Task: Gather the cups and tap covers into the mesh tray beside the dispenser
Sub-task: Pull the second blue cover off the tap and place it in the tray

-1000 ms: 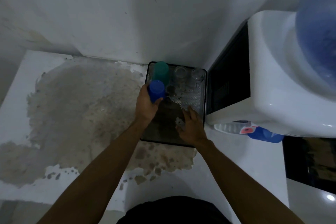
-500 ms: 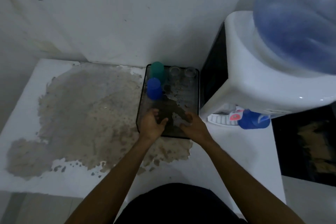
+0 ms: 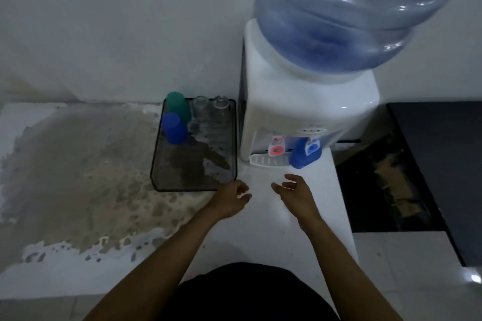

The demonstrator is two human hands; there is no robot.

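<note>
Hands both empty over the white counter [image 3: 260,237]: left hand [image 3: 229,200] loosely curled, fingers half bent, holding nothing, just off the near right corner of the black wire-mesh tray [image 3: 194,188]; cannot tell if it touches the rim. Right hand [image 3: 296,194] open and relaxed, fingers spread slightly, palm turned inward, hovering in front of the white tabletop water dispenser [image 3: 307,112], gripping nothing. Tray sits on the counter just left of the dispenser, against the wall. Inside it: green plastic cup [image 3: 177,107] upside down in the far left corner, blue plastic cup [image 3: 174,128] upside down right in front of it, two clear glass cups [image 3: 210,105] along the far edge. Rest of the tray bare mesh. Blue plastic cup-like cover [image 3: 302,154] sits over the blue tap at the dispenser front; red tap [image 3: 276,147] beside it is uncovered. Large blue water bottle [image 3: 352,8] on top of the dispenser. Counter left of the tray has a big brown worn patch [image 3: 78,177]. Versus half a second ago: both hands were on the near part of the tray, now pulled back off it and shifted right toward the dispenser. A second ago the left hand held the blue cup; it now stands free in the tray.
</note>
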